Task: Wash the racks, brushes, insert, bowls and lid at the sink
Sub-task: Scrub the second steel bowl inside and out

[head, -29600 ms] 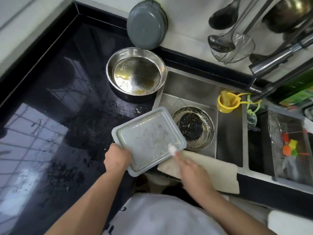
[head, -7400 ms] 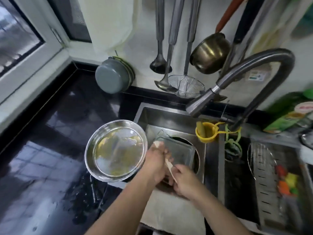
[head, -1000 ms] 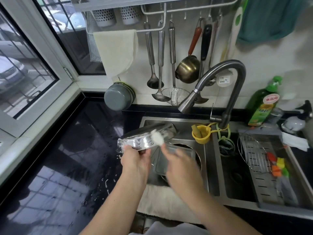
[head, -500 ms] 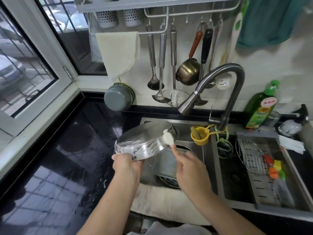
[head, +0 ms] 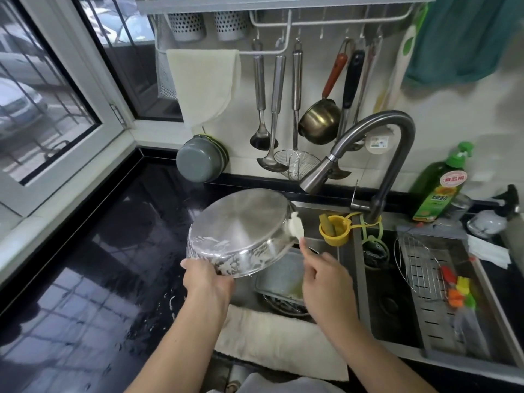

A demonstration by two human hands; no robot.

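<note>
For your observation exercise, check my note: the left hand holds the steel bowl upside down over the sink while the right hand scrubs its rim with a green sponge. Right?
Not quite. In the head view the right hand scrubs with a white brush, not a green sponge. The left hand does hold the steel bowl upside down over the sink.

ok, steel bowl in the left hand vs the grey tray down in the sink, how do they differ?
The steel bowl is round, shiny and held up bottom-out by the left hand; the grey tray is rectangular, matte and lies in the sink basin. The right hand holds a brush at the bowl's rim; nothing touches the tray. The bowl shows white suds; the tray, yellowish residue. Both look unrinsed.
</note>
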